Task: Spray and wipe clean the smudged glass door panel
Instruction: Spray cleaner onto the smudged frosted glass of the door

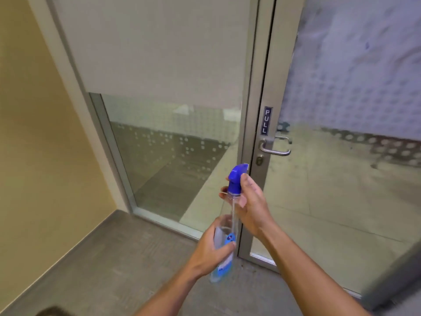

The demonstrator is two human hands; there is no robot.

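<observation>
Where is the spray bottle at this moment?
In the head view, the spray bottle is low in the middle, in front of the door frame. The left hand holds its body and the right hand its blue head, below the handle.

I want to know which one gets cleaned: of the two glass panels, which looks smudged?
The right-hand door panel, beside the lever handle and PULL sign, is streaky and cloudy. The left-hand fixed panel looks clear below its frosted band.

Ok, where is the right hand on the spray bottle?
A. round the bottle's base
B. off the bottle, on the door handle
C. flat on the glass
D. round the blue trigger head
D: the right hand is wrapped round the blue trigger head of the spray bottle, while the left hand holds the lower body.
</observation>
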